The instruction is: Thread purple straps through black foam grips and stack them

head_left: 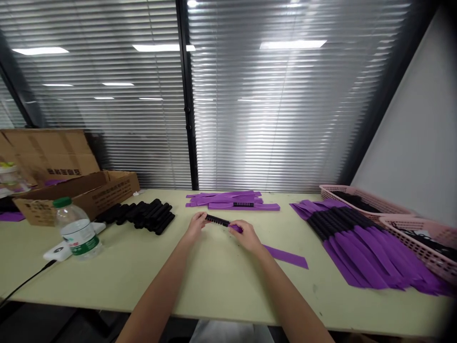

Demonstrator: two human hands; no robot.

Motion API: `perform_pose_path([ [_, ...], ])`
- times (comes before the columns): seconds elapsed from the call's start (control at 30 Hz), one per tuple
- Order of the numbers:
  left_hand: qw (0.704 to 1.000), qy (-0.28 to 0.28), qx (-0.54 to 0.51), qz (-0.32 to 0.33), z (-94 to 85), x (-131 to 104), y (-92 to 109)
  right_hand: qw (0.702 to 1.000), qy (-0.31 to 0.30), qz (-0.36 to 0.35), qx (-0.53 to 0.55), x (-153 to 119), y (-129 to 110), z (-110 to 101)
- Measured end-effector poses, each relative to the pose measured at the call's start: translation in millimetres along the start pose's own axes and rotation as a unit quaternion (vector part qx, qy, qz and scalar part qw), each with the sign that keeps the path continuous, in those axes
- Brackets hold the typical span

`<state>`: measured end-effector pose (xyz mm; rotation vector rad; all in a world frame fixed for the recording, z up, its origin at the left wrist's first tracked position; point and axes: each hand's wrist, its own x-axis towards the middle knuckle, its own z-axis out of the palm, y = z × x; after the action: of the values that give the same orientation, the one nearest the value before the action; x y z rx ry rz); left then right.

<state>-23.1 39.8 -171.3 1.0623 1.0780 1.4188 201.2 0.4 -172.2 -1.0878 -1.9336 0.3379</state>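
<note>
Between my hands is a black ribbed sleeve, held slightly tilted above the table. My left hand grips its left end with thumb and fingers. At its right end, my right hand pinches a purple strap; a bit of purple shows at the fingertips, and the strap's tail runs out under the wrist onto the table. How far the strap goes into the sleeve is hidden. Straight ahead lies a stack of purple straps, with a black ribbed piece on the front one.
Black sleeves are piled left, near a cardboard box, a water bottle and a white device with a cable. Right, purple straps with black sleeves lie in a row beside two pink baskets. Window blinds stand behind.
</note>
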Motion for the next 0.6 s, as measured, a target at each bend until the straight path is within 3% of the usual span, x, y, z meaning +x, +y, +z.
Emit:
perform_pose_path([
  [0.23, 0.980, 0.018, -0.194, -0.038, 6.3, -7, 6, 0.998, 0.024, -0.031, 0.057, 0, -10, 5],
  [0.6, 0.967, -0.004, -0.250, -0.051, 11.9, -15, 7, 0.989, 0.101, -0.091, 0.061, -5, -16, 11],
])
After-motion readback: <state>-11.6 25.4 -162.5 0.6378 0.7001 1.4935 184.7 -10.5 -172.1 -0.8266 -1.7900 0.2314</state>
